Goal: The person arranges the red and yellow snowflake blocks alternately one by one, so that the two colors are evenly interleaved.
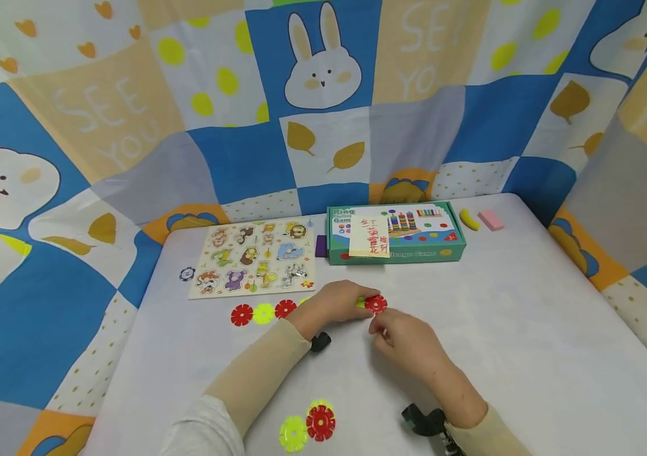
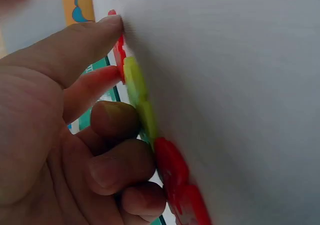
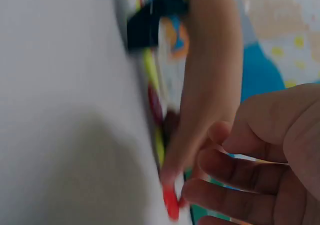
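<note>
A row of flat snowflake discs, red [image 1: 241, 315] and yellow-green [image 1: 263, 313] by turns, lies across the table, partly hidden under my left hand [image 1: 341, 303]. My left thumb and index finger pinch the edges of the red snowflake disc [image 1: 376, 304] at the row's right end. Beside it, in the left wrist view, is a yellow-green disc [image 2: 137, 87], with the other fingers curled close by. My right hand [image 1: 411, 342] is just to the right, its fingers loosely bent and holding nothing; in the right wrist view its fingertips are close to the red disc [image 3: 171, 203].
Loose discs, two yellow-green [image 1: 293, 434] and one red [image 1: 320, 423], lie near the front. Behind the row are an animal puzzle board [image 1: 251, 259] and a green game box [image 1: 397, 253] bearing a handwritten note. A toy banana [image 1: 469, 220] and pink block [image 1: 491, 220] lie back right.
</note>
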The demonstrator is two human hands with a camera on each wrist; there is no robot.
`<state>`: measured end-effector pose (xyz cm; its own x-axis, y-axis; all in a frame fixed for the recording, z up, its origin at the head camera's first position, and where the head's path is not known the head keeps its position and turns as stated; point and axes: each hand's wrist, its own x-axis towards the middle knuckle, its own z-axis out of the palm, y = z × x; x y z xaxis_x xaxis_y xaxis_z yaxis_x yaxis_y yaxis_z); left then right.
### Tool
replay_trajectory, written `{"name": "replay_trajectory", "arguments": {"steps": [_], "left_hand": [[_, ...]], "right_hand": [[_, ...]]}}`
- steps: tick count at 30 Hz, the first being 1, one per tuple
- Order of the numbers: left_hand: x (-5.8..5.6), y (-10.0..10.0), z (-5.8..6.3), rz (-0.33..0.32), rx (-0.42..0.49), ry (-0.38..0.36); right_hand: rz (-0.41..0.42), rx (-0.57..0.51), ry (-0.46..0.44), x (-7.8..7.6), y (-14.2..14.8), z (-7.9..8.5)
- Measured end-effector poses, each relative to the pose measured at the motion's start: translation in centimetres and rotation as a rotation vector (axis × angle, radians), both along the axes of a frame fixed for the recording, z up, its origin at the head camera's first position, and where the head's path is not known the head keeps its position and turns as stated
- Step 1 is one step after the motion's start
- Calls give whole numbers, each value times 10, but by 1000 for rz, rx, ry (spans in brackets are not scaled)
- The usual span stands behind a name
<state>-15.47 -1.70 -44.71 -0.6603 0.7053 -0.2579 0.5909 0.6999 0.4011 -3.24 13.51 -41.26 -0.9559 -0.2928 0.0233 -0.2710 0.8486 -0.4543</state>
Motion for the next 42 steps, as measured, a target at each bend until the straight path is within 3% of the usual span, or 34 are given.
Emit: {"name": "replay_trajectory", "arguments": {"steps": [2,5,9,11,13,16,20,28,34,38,42], "left_hand": [[0,-1,0,-1,-9,-2],[-1,-3,0,17,-3,-24],[0,-5,-2,32,12,-49],[1,-4,-4,26,22,-53],[1,-3,-6,22,35,-58],[2,-2,-10,24,42,-60],[2,-1,-14,29,41,-52],[1,-5,-12,32,76,-29],[3,-5,-12,24,84,-19],[2,-6,-12,19,80,-22],[-1,-6,-11,13,93,-14]], "right_hand": [[145,-20,13,20,-18,2],[477,-37,-30,46,-49,-1],[928,147,-28,68,-92,-21],[1072,261,17,74,-107,-33],[1132,354,37,77,-117,-42],[1102,395,-58,75,-118,-51],[984,414,-117,67,-101,-53],[718,283,-43,45,-39,-42],[520,134,-76,32,3,-38],[363,50,-51,28,15,-36],[178,33,0,21,17,-35]]}}
